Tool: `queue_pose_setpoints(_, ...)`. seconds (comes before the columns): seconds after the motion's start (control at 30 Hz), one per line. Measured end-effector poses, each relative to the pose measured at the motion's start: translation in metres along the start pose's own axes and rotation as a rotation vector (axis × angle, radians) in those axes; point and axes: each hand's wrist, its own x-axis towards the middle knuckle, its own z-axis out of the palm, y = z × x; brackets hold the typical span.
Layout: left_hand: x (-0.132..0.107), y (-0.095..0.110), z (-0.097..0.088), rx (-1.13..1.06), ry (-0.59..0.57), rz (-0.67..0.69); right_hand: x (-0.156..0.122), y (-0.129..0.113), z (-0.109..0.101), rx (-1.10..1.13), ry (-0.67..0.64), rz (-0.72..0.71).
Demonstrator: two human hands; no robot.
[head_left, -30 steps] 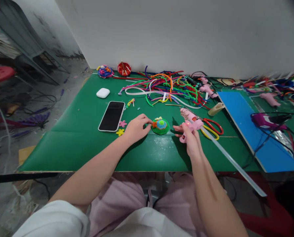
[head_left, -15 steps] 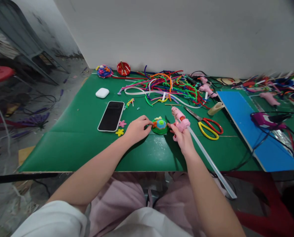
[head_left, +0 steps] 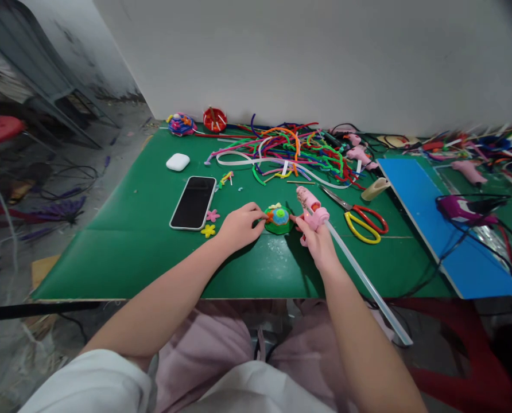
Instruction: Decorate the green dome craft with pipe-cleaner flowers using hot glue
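My L grip [head_left: 241,227] is at the left edge of the green domed piece [head_left: 278,230], fingertips at its orange flower [head_left: 270,217]; from my end I can't tell if thumb & finger are pinched together on it or just resting, prob. there to steady it. My R grip [head_left: 319,245] is clamped round the handle of the pink glue gun [head_left: 308,202], muzzle pointing away from me, presumably so the hot end clears the fingers; its long glue stick [head_left: 363,273] trails back past the wrist. An R fingertip also seems to touch the piece's right rim, so the piece sits on the bench [head_left: 122,258] btwn both grips, likely braced from 2 sides. Just L of the L grip lie a pink flower [head_left: 212,215] & yellow flower [head_left: 208,231], maybe for easy reach, w/ the phone [head_left: 193,202] next to them. R of the R grip: scissors [head_left: 348,207], handles nearer me, handy for that side. Beyond both grips: a heap of pipe cleaners [head_left: 307,150], prob. set far back for elbow room.
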Motion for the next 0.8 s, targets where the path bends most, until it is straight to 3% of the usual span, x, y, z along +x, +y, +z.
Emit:
queue_pose_setpoints(0.33,0.001,0.001,-0.002,0.039,-0.003,-0.001,-0.001,0.000,0.000,0.004,-0.010,0.000)
queue_pose_setpoints(0.5,0.004,-0.007,-0.004,-0.050,0.040,-0.082,0.003,0.003,-0.003,-0.003,0.056,-0.008)
queue_pose_setpoints(0.8,0.008,-0.014,0.001,-0.078,0.022,-0.053,0.007,0.003,-0.017,-0.123,0.134,-0.106)
